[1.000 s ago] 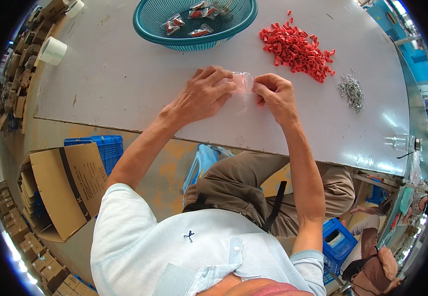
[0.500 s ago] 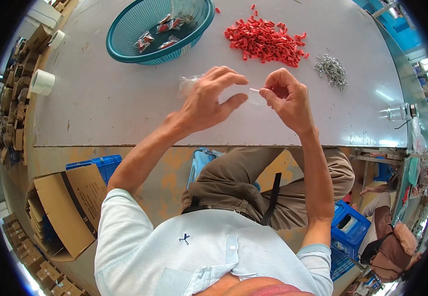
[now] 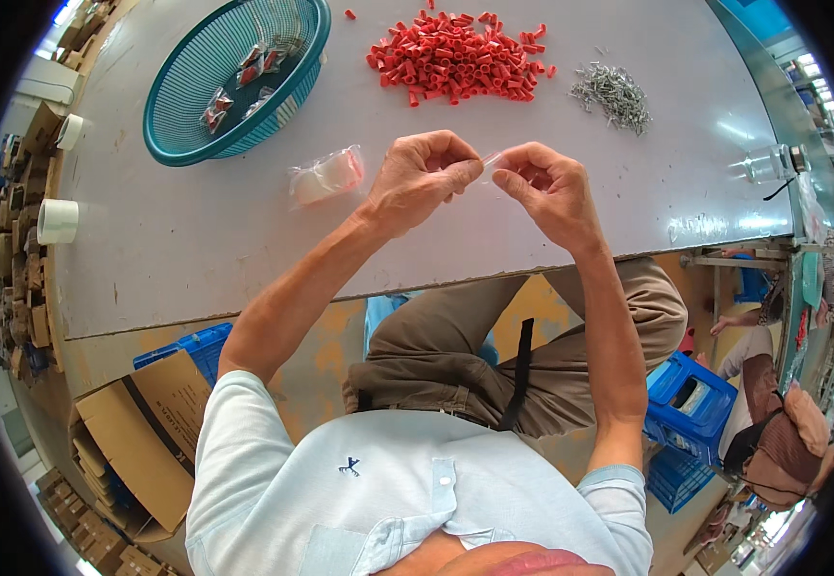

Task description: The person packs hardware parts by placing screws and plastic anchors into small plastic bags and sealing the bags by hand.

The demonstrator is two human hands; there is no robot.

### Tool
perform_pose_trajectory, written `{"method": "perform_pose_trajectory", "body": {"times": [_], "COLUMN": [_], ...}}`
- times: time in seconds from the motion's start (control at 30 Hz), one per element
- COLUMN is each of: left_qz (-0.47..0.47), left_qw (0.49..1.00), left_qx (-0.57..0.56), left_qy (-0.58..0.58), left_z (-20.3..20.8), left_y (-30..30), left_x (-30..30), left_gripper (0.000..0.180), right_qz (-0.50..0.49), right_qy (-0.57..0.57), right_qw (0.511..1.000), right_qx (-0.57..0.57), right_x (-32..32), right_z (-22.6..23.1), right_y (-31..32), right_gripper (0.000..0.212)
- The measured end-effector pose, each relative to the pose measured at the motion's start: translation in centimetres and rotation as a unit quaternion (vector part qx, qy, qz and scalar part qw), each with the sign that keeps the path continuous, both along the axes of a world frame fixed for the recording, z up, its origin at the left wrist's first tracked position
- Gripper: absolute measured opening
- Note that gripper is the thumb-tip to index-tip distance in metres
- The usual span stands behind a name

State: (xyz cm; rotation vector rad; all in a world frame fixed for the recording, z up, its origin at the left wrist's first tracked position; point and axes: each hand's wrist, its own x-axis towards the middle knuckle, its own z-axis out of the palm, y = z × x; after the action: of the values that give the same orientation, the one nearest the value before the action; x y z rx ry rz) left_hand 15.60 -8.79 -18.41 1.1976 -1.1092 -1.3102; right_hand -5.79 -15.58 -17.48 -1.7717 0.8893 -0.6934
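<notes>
I pinch a small clear bag (image 3: 489, 165) between my left hand (image 3: 420, 180) and right hand (image 3: 549, 187), fingertips closed on it, above the table's (image 3: 196, 250) near edge. Red caps (image 3: 460, 56) and a basket (image 3: 234, 77) sit toward the far edge.

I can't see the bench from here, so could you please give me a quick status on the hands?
Left hand and right hand both pinch a small clear bag above the table. Nothing between them.
</notes>
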Motion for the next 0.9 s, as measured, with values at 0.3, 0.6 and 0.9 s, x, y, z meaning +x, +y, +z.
{"method": "perform_pose_trajectory", "body": {"times": [0.3, 0.6, 0.9], "left_qz": [0.045, 0.068, 0.098], "left_qw": [0.998, 0.992, 0.977], "left_qx": [-0.030, -0.087, -0.134], "left_qy": [0.015, -0.060, -0.133], "left_z": [-2.1, -2.1, -1.8], "left_y": [-0.5, -0.3, -0.1], "left_x": [0.2, -0.3, -1.1], "left_gripper": [0.011, 0.011, 0.011], "right_qz": [-0.131, -0.105, -0.128], "right_qy": [-0.021, -0.135, -0.182], "right_qw": [0.987, 0.976, 0.958], "right_qx": [-0.092, 0.137, 0.179], "right_x": [1.7, 4.1, 4.1], "right_z": [0.0, -1.2, -1.5], "right_y": [2.3, 2.0, 2.2], "right_gripper": [0.015, 0.016, 0.017]}}
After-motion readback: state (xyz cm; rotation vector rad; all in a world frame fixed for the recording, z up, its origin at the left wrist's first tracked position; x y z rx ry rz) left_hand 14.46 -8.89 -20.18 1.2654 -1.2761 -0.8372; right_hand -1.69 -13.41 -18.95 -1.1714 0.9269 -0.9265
